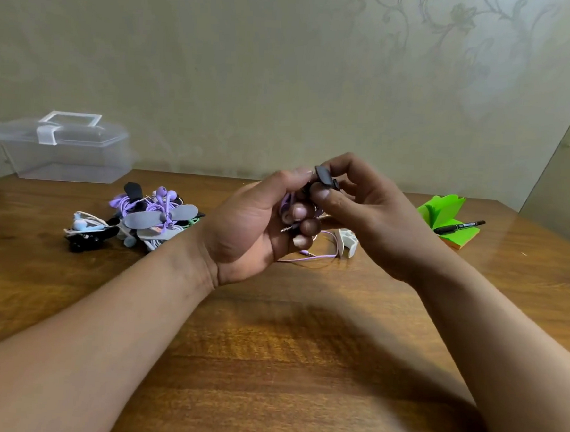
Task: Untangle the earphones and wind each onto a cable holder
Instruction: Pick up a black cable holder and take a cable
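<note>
Inside the curled left hand point(253, 227) sit purple earphones point(286, 205) (right hand point(360, 213) pinches black holder point(323, 175)).

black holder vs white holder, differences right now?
Black holder is dark, white holder pale. Black holder is pinched in the right hand, off the table; white holder lies on the table. Black holder is against purple earphones gripped by the left hand; white holder is not. Both are small.

No readable text, pen point(460, 226) markings too blurred to make out
</note>
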Motion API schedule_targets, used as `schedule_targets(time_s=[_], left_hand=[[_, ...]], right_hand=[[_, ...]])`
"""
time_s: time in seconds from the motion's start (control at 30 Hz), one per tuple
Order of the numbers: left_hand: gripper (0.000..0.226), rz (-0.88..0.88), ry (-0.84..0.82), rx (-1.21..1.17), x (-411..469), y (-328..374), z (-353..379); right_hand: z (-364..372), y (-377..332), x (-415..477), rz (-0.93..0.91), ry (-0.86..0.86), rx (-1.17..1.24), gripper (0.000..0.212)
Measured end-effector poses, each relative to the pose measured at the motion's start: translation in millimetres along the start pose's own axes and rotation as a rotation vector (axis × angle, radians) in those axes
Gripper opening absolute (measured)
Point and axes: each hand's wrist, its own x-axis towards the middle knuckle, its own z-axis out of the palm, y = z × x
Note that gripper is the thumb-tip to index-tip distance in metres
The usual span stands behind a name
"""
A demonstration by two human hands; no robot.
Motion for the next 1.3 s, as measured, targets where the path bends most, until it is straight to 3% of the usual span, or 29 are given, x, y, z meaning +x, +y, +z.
schedule_targets(time_s=[0.13,0.2,0.37,0.47,0.6,0.77,1.17,1.3], left_hand=[[0.063,-0.024,0.015,0.051,1.9,0.2,-1.1],[0.066,-0.016,0.008,0.071,2.0,0.9,-2.0],[0.048,-0.019,-0.007,0.108,2.2,1.3,-2.8],[0.052,-0.032,0.014,0.103,2.6,2.5,-2.8],[0.052,-0.058,0.013,0.109,2.3,3.2,-7.0],[0.041,-0.079,-0.017,0.12,1.5,1.0,-8.7],[0.028,-0.134,0.066,0.069,0.8,9.2,-13.3],[0.013,-0.107,0.149,0.194,2.4,4.1,-7.1]], right_hand=[[2.0,0.8,0.1,0.046,0.014,0.029,0.017],[2.2,0.2,-0.9,0.077,0.002,0.053,0.021],[6.2,0.5,-2.0,0.118,0.036,0.084,0.02],[8.7,0.1,-1.9,0.158,0.06,0.108,0.011],[10.0,-3.1,-1.5,0.21,0.054,0.131,0.018],[6.7,-2.8,-1.7,0.274,0.011,0.152,0.012],[2.8,-4.5,-1.6,0.237,-0.004,0.196,0.011],[6.9,-0.9,-0.3,0.226,0.032,0.071,0.017]])
